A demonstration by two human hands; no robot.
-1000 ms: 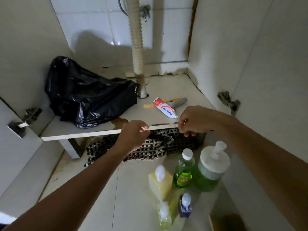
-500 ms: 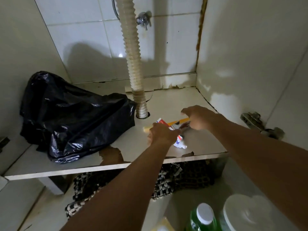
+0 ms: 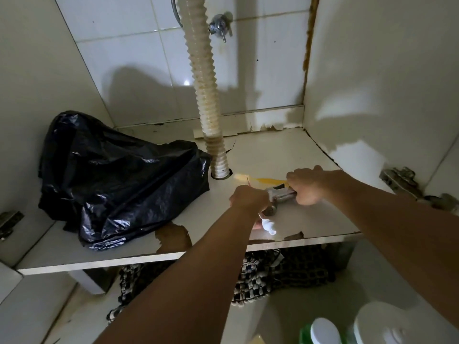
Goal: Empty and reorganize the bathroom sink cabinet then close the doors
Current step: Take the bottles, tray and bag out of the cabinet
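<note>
Item, cabinet shelf (image 3: 285, 150), emptying in progress. I am reaching both hands in near the drain hose (image 3: 206, 95). My left hand (image 3: 248, 198) is curling shut over the toothpaste tube (image 3: 269, 225), whose white cap end is poking out below the knuckles. My right hand (image 3: 306, 186) is closing on a grey metal tool (image 3: 280, 193); how firm that hold is I cannot tell. A yellow-handled brush (image 3: 263, 180) is lying just behind. Advice: I am lifting each item straight up, clear of the hose. Black bag (image 3: 119, 180) is remaining, well to the left.
</note>
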